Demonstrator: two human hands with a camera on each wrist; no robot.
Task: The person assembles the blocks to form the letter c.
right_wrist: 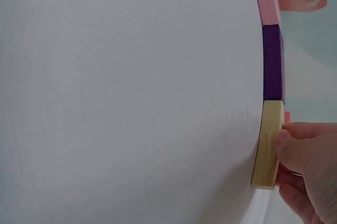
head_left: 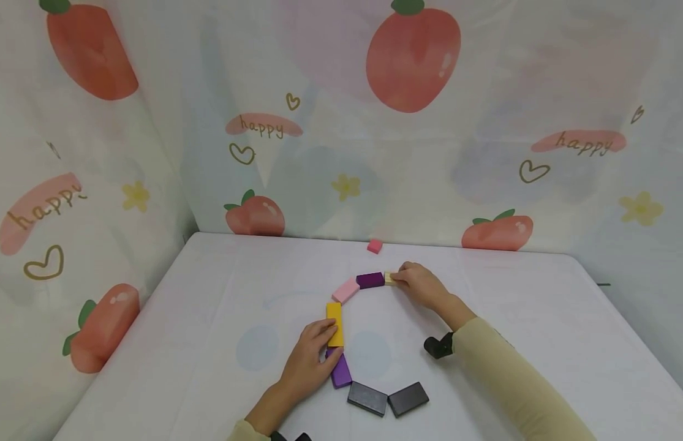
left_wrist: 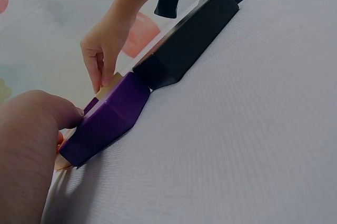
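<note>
My right hand [head_left: 424,286] pinches a pale natural-wood block [right_wrist: 267,145] between thumb and fingers, its end against a dark purple block [head_left: 370,280]. A pink block [head_left: 346,290] follows in the curved row. My left hand [head_left: 310,355] rests its fingers on a yellow block [head_left: 334,309], while the thumb touches a purple block [head_left: 342,373] where the two meet. In the left wrist view the thumb lies along the upper edge of that purple block [left_wrist: 113,116]; the other fingers are mostly hidden behind it.
Two black blocks [head_left: 367,399] [head_left: 408,399] continue the row at the near end. A small red-pink block [head_left: 375,246] lies apart near the back edge of the white table [head_left: 209,294]. Fruit-printed cloth [head_left: 330,184] hangs behind and at the left.
</note>
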